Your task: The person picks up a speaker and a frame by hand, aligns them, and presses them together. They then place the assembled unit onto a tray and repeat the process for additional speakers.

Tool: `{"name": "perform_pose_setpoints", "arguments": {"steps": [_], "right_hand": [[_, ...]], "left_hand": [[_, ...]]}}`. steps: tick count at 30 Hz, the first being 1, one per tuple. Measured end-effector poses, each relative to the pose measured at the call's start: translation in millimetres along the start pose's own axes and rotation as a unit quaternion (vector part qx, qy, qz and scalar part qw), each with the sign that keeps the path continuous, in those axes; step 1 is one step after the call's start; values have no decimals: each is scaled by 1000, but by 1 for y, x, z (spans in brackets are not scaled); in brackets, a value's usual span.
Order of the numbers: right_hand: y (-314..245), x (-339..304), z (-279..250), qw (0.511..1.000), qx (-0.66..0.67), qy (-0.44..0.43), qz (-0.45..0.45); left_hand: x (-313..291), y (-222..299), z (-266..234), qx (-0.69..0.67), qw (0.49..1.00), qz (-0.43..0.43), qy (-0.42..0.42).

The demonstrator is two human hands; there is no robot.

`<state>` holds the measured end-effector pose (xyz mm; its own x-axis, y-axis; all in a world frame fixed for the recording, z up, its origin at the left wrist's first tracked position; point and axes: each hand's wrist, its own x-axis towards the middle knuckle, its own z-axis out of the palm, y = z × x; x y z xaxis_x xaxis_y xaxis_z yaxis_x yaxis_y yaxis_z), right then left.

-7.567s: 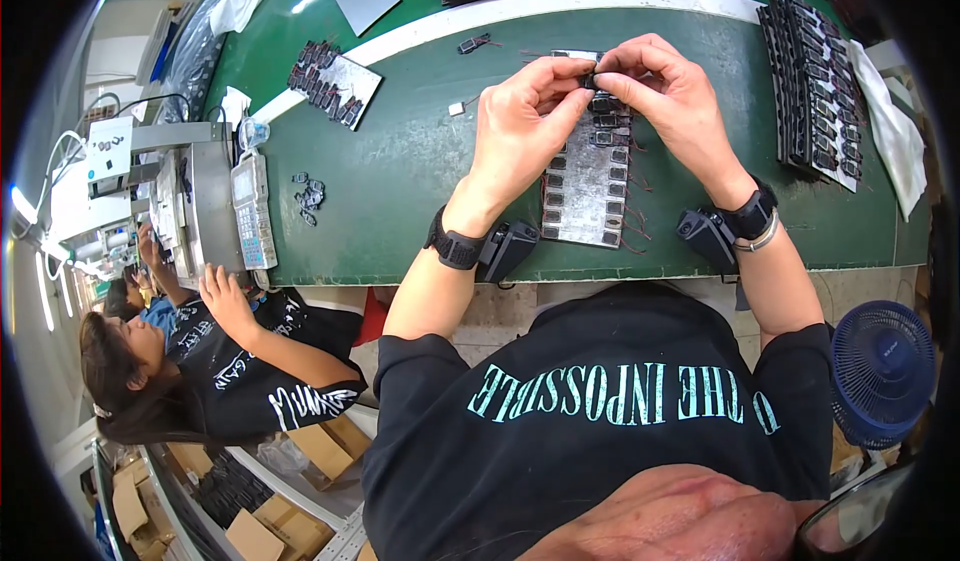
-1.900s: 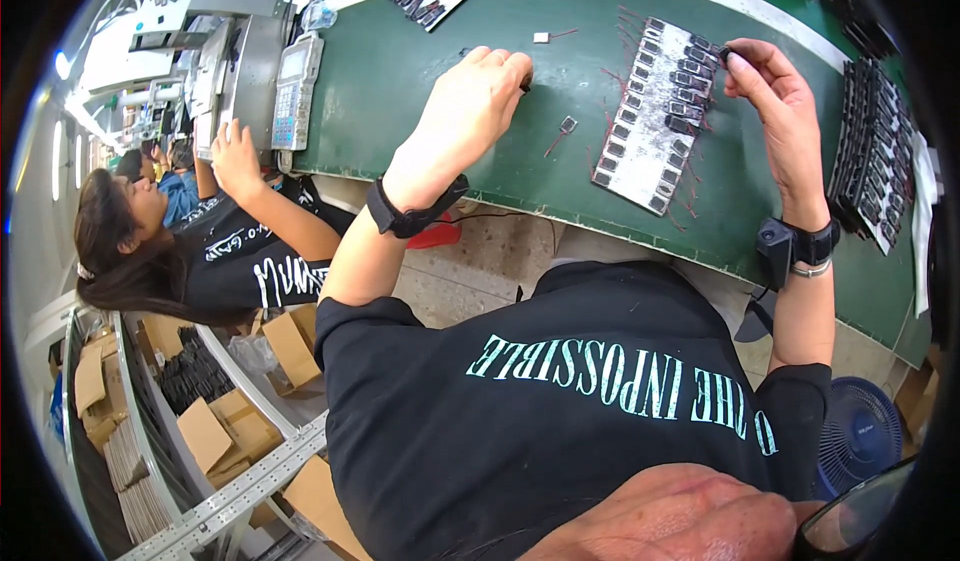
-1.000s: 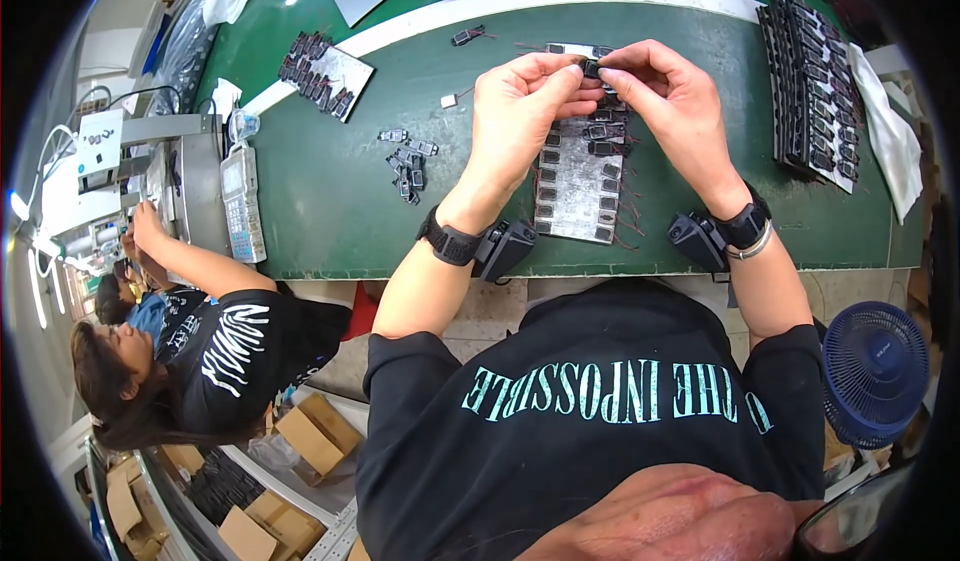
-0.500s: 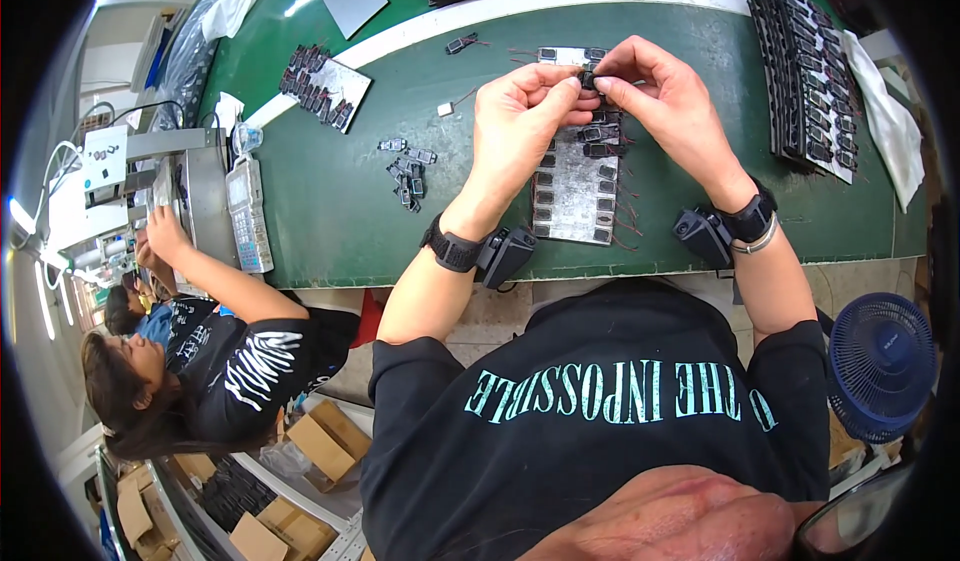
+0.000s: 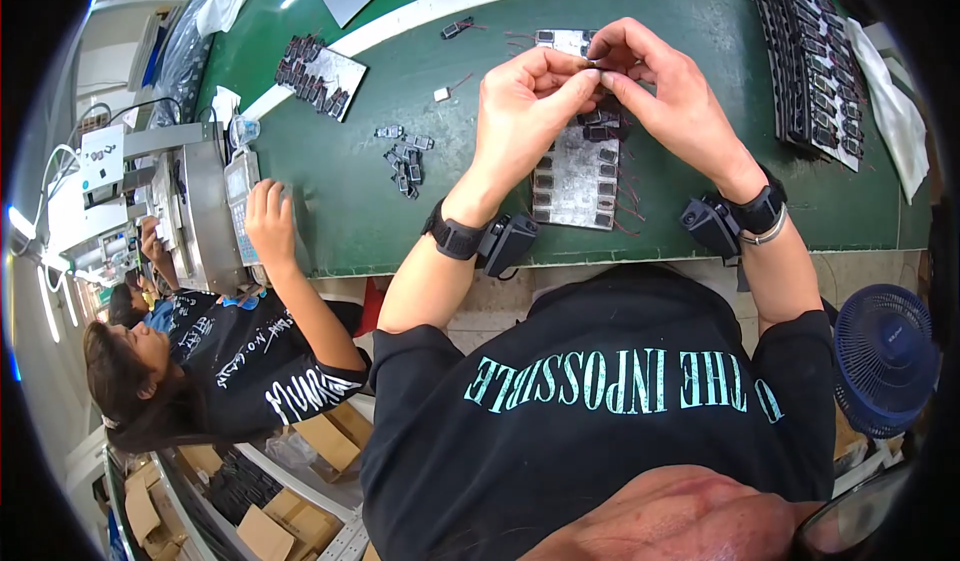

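My left hand (image 5: 530,101) and my right hand (image 5: 668,91) meet above a pale metal plate (image 5: 577,179). Between their pinched fingertips is a small black part (image 5: 595,65), mostly covered by the fingers. Along both long edges of the plate sit small black rectangular modules (image 5: 607,133) with thin dark red wires. My hands hide the plate's middle. To the left lies a loose pile of similar modules (image 5: 405,166). A single module (image 5: 457,27) and a small white block with a wire (image 5: 441,94) lie farther off on the green table.
A filled plate (image 5: 322,76) lies at the far left, and a tall stack of loaded plates (image 5: 805,71) stands at the right beside a white cloth (image 5: 888,111). A co-worker (image 5: 240,351) sits at the left by a metal machine (image 5: 195,211). A blue fan (image 5: 885,361) stands at lower right.
My hands stay together over the plate, and the black part has turned so less of it shows. The co-worker's nearer hand has moved back from the machine toward the table edge.
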<state>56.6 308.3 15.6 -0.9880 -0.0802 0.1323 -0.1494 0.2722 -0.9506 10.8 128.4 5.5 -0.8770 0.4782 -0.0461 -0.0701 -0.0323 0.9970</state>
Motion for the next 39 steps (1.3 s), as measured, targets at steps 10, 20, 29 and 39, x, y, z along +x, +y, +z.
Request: {"name": "perform_pose_setpoints", "arguments": {"steps": [10, 20, 29, 39], "right_hand": [[-17, -33, -2, 965, -211, 75, -136], [-17, -73, 35, 900, -406, 76, -141], [-15, -72, 27, 945, -308, 72, -85], [10, -101, -6, 981, -27, 158, 107]], "left_hand": [[-11, 24, -16, -9, 992, 106, 61], [-49, 21, -25, 19, 991, 64, 114], [-52, 2, -15, 91, 992, 28, 88], [-52, -7, -4, 376, 922, 88, 20]]}}
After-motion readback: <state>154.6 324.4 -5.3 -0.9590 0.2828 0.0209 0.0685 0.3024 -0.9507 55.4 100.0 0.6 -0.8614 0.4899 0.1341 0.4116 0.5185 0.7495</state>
